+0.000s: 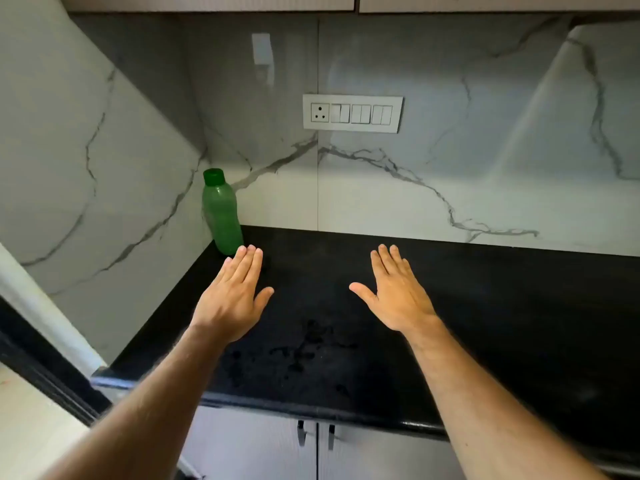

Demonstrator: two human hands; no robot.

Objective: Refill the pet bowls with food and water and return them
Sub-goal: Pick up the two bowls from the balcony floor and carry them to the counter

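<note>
- Two marbled wall panels (pixel 450 150) meet in a corner and form the backdrop, pale with grey veins; they rise from the back edge of the counter up to the underside of the overhead cabinets (pixel 207 1).
- Below them the black counter (pixel 502 306) runs across the view, glossy, with a few dull smears or wet marks near its front edge, between the two forearms.
- Under the counter sit the lower cabinet doors (pixel 263 441), pale, with two dark upright handles side by side where the doors meet.
- Reaching out over the counter, the left hand (pixel 232 299) is flat, palm down, fingers straight and together, thumb out to the side; its grip has hold of nothing. The fingertips lie just beside the base of the bottle; whether they touch it cannot be told.
- Well apart from it, the right hand (pixel 398 299) mirrors that pose, fingers straight and slightly spread, its grip likewise holding nothing.
- On the back wall, a white switch plate (pixel 352 113) carries one socket and three pairs of switches.
- Standing upright in the counter's back left corner, the green bottle (pixel 221 216) is capped with a darker green lid.
- No pet bowls show in this view.
</note>
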